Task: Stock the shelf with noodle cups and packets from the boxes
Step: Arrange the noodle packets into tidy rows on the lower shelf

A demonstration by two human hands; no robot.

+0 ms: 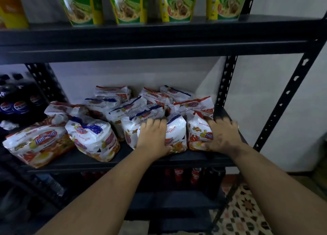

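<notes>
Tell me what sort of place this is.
Probably a small shop or stockroom: a black metal shelving rack holds white plastic noodle multipacks, green noodle cups above, and dark cola bottles on the left.

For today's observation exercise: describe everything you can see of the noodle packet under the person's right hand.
The noodle packet is a white, crinkly plastic multipack with red trim and red, blue and yellow print. It stands at the front right of the dark middle shelf, beside another packet on its left. The right hand presses its right side, fingers spread over the top edge.
</notes>
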